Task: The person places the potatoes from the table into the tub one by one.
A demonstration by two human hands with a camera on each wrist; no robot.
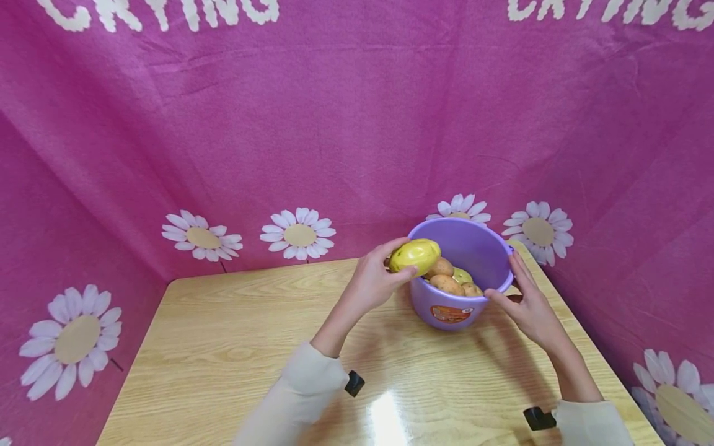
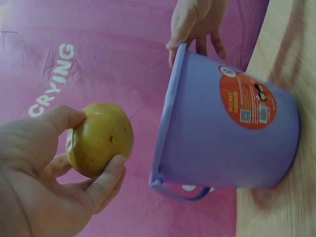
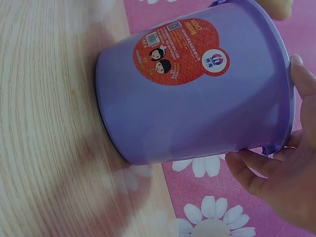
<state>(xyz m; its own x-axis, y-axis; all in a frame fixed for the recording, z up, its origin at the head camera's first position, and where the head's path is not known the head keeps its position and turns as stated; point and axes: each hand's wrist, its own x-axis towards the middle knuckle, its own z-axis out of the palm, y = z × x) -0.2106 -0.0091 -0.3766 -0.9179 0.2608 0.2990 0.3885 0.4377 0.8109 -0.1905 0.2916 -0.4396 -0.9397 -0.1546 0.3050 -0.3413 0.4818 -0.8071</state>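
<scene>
My left hand (image 1: pixel 375 277) holds a smooth, shiny yellow oval piece of produce (image 1: pixel 415 256) over the left side of a purple bucket's rim. Dark spots mark the produce (image 2: pixel 101 140), gripped between thumb and fingers in the left wrist view; its exact kind is unclear. The purple bucket (image 1: pixel 446 306) stands upright, with an orange-red label on its side. Several brown potatoes (image 1: pixel 446 284) and a yellow-green piece (image 1: pixel 461 275) lie inside. At the bucket's right, my right hand (image 1: pixel 530 310) holds the rim, its thumb at the edge and its fingers along the outer wall (image 3: pixel 222 113).
Beneath the bucket is a light wooden table (image 1: pixel 251 347). A pink cloth (image 1: pixel 312 136) with white daisies and lettering hangs behind it and at both sides. The bucket's purple handle (image 2: pixel 190 196) hangs down by its side.
</scene>
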